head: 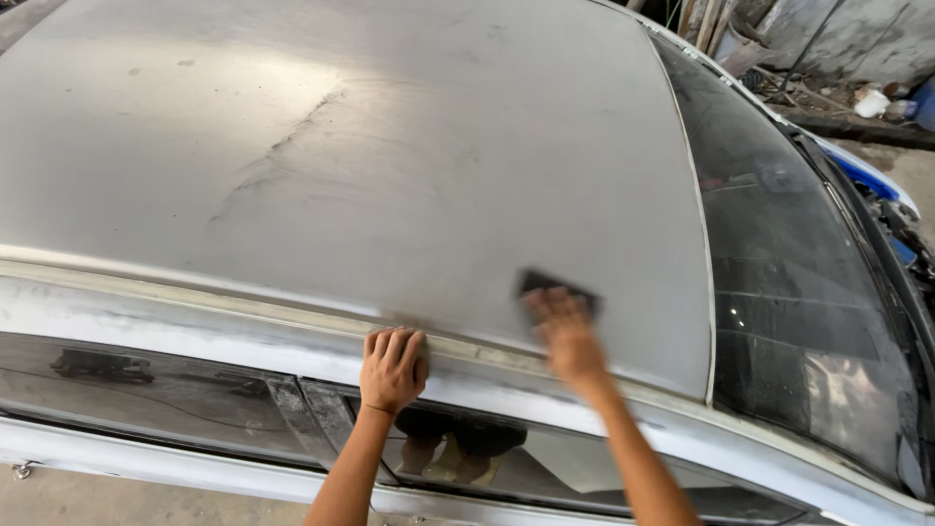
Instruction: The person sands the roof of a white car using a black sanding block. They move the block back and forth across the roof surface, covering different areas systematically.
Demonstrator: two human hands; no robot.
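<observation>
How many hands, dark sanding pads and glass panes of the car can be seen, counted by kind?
Bare hands: 2, the left hand and the right hand
Dark flat rectangular sanding pad: 1
Dark glass panes: 3, windscreen, two side windows
Total: 6

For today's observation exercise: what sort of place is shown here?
Probably a car body repair yard: a sanded, dull grey car roof, a right hand pressing a dark sanding pad, and rubble beyond.

left hand (pixel 392 368) – fingers curled, knuckles up | right hand (pixel 565 331) – flat, palm down, blurred | both forearms extended
</observation>
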